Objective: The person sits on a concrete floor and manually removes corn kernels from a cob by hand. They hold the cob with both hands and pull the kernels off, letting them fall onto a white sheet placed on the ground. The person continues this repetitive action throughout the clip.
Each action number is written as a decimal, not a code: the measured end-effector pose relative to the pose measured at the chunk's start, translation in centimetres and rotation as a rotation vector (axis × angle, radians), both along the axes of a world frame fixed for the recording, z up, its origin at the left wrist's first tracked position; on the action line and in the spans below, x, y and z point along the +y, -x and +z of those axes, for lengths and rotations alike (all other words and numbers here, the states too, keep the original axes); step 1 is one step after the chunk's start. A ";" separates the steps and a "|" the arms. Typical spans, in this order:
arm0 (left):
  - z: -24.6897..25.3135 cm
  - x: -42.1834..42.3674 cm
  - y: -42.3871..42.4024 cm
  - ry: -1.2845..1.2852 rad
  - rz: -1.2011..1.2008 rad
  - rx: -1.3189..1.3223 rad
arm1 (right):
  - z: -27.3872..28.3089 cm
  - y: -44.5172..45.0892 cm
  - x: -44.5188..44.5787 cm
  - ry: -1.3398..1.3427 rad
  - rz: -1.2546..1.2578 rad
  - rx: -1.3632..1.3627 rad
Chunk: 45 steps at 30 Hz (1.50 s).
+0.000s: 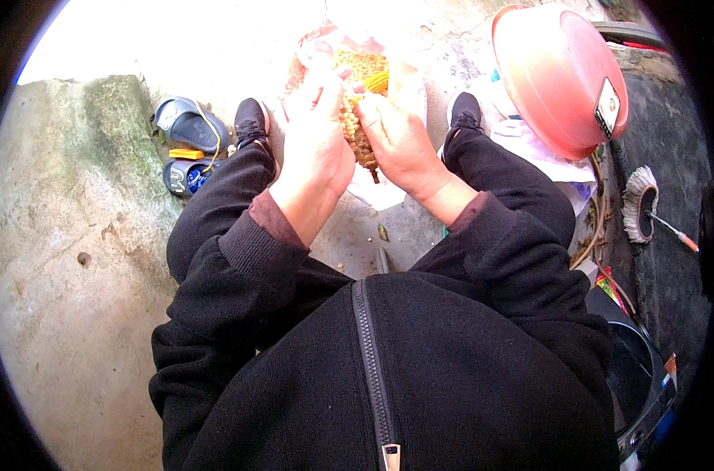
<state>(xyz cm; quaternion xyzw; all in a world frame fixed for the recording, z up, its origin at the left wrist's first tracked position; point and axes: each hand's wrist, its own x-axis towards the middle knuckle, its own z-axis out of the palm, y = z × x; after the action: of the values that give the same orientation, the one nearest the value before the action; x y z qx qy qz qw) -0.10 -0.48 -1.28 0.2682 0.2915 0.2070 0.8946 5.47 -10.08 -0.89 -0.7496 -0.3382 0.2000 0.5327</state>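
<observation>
My left hand (321, 147) and my right hand (401, 141) both grip one corn cob (354, 126), held slantwise between them. Its lower part looks brownish and partly bare, with pale kernels along the side near my left palm. Beyond the hands lies a pinkish plastic bag (327, 36), washed out by glare, with loose orange-yellow kernels (360, 60) in it. A yellow corn cob (377, 83) rests on those kernels, just past my right fingers. My fingers hide the upper part of the held cob.
Grey slippers (193, 130) with a yellow block (186, 153) lie left of my left shoe (251, 120). A pink plastic basin (560, 76) leans at the right, above a white-purple bag (531, 144). Further right are a round brush (641, 203) and a black bag (634, 371).
</observation>
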 end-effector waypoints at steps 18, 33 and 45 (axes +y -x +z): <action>0.4 0.3 0.3 0.014 -0.103 0.057 | -0.4 -0.7 -0.3 0.054 0.072 0.256; 0.3 0.4 0.0 0.134 0.037 0.054 | -0.1 -0.1 -0.1 -0.016 0.055 0.117; -0.1 0.7 0.0 0.060 0.036 0.101 | 0.6 -0.3 -0.6 0.057 0.202 0.043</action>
<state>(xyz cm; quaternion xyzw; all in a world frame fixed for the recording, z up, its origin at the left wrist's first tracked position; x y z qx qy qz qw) -0.09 0.21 -1.41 0.2462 0.3472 0.2003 0.8825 5.77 -10.69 -0.27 -0.7220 -0.3948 0.2783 0.4954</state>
